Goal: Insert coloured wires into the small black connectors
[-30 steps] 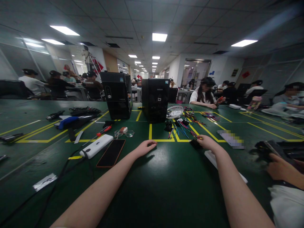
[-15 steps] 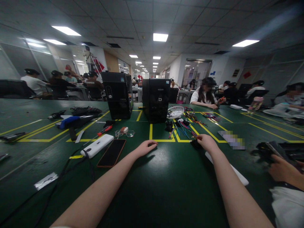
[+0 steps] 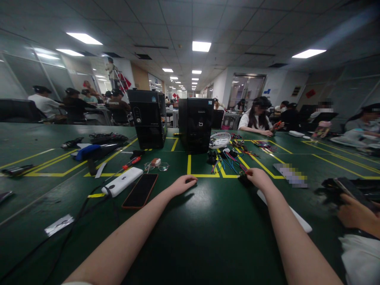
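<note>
My left hand [image 3: 181, 185] rests on the green table [image 3: 208, 229] with its fingers curled loosely under, and I see nothing in it. My right hand [image 3: 259, 178] is closed in a pinch on a small black connector [image 3: 242, 179] at the near end of a bundle of coloured wires [image 3: 228, 161]. The wires run away from me toward a black computer tower [image 3: 195, 125]. A second tower [image 3: 148, 118] stands to its left.
A dark phone [image 3: 140, 190], a white power bank [image 3: 121, 182], glasses [image 3: 156, 166] and a red screwdriver [image 3: 130, 162] lie at the left. A white basket [image 3: 219, 139] sits behind the wires. A co-worker's hand [image 3: 354, 213] holds a phone at the right. Other people sit further back.
Almost nothing has changed. My right hand has drawn back slightly toward me with the connector; my left hand has stayed put.
</note>
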`<state>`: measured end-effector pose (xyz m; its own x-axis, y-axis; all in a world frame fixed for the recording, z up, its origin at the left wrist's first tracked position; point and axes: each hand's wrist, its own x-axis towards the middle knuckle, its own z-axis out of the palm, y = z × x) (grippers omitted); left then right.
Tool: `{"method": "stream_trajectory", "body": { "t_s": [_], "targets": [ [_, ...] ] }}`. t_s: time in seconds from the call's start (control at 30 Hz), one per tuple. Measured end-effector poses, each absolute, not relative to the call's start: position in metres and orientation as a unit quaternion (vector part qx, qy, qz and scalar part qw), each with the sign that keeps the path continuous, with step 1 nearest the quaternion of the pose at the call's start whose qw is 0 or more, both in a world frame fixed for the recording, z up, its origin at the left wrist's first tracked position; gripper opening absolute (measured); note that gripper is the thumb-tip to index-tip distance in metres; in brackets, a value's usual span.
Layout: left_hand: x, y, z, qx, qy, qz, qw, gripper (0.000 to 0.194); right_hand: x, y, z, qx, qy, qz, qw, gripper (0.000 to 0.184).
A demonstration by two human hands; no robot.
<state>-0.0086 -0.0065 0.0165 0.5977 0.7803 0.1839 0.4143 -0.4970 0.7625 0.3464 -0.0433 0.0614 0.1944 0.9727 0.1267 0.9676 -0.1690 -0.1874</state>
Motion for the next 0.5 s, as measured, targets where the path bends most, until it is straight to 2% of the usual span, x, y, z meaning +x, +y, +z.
{"method": "stream_trajectory", "body": {
  "t_s": [0.5],
  "targets": [
    [-0.0092, -0.0071, 0.0174, 0.824, 0.361, 0.262, 0.35, 0.033, 0.3396, -0.0431, 0.0626, -0.758, -0.645, -0.007, 0.093, 0.031]
  ]
}}
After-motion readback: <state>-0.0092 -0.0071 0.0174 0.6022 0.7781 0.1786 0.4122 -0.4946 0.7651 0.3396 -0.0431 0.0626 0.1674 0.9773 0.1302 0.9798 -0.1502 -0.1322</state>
